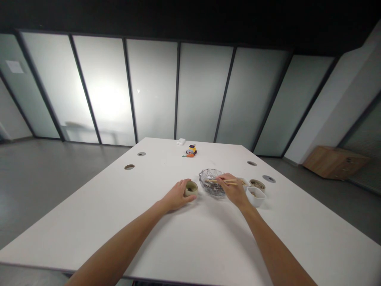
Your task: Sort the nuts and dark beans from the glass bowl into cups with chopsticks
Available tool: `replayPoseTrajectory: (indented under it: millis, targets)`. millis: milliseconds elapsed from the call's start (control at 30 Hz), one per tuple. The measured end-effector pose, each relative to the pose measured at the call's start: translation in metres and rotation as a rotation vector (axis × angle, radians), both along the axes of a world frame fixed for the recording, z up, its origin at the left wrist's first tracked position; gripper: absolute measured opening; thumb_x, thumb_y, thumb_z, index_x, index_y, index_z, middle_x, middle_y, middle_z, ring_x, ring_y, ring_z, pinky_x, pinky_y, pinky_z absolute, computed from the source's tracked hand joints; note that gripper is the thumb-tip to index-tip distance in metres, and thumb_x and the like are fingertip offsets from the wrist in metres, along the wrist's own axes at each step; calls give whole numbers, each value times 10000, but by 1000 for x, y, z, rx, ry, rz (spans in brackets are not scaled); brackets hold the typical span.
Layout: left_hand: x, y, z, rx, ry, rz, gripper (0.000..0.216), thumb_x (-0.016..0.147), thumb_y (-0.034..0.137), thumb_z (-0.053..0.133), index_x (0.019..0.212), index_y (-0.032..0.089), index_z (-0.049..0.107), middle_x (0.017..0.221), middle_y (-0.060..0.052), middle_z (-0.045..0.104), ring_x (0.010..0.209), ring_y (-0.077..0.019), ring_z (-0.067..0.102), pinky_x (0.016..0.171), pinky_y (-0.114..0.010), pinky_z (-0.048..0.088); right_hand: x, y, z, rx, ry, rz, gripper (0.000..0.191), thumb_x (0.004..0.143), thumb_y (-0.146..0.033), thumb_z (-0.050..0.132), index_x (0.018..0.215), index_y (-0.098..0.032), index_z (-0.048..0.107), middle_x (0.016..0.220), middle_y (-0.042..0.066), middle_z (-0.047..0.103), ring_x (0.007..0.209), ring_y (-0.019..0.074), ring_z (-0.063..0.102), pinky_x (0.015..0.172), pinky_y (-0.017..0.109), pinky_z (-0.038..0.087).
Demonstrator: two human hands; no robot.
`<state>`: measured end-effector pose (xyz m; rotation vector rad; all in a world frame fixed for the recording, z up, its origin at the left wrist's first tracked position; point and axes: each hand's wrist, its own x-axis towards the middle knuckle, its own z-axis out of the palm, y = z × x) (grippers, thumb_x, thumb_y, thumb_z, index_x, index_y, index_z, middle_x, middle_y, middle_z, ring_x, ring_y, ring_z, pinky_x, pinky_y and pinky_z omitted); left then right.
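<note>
My left hand (179, 196) is wrapped round a small greenish-beige cup (191, 188) that stands on the white table. A little dark matter lies inside the cup, too small to make out. Over a clear glass bowl (205, 173) with a scalloped rim, my right hand (233, 190) grips a pair of wooden chopsticks (228, 182). Their tips point left, down into the bowl, where dark, small pieces lie. Part of the bowl's right side is hidden behind my right hand.
Right of my right hand stand a white square dish (256, 199), another white dish (244, 182) and a round beige bowl (257, 184), each with small pieces inside. Farther back are a yellow toy vehicle (193, 148), an orange carrot-shaped thing (189, 156) and a white box-like object (181, 141).
</note>
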<state>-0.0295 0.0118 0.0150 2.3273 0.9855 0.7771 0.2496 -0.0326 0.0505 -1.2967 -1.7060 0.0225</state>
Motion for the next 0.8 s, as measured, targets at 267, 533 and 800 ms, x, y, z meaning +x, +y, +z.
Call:
replayPoseTrajectory:
  millis: [267, 533, 800]
  targets:
    - [1, 0, 0, 10, -8, 0, 670, 872, 396, 748, 1468, 217, 500, 1428, -145, 618, 1304, -339, 579, 1130, -469, 448, 2, 1, 1, 53, -69, -32, 525, 1020, -627, 450, 834, -234, 744, 812, 76, 764, 772, 246, 711, 751, 355, 545]
    - [2, -3, 4, 1, 8, -2, 661, 877, 400, 737, 1465, 209, 503, 1432, -151, 619, 1313, -349, 578, 1126, -479, 453, 0, 1, 0, 33, -75, -15, 499, 1030, -599, 451, 843, -237, 739, 852, 88, 769, 781, 249, 712, 739, 358, 546]
    - [1, -3, 3, -2, 1, 0, 668, 882, 397, 743, 1476, 221, 495, 1441, -149, 615, 1311, -344, 575, 1127, -483, 450, -5, -2, 0, 33, -73, 54, 428, 1022, -544, 492, 815, -255, 730, 835, 69, 761, 805, 251, 710, 763, 372, 556]
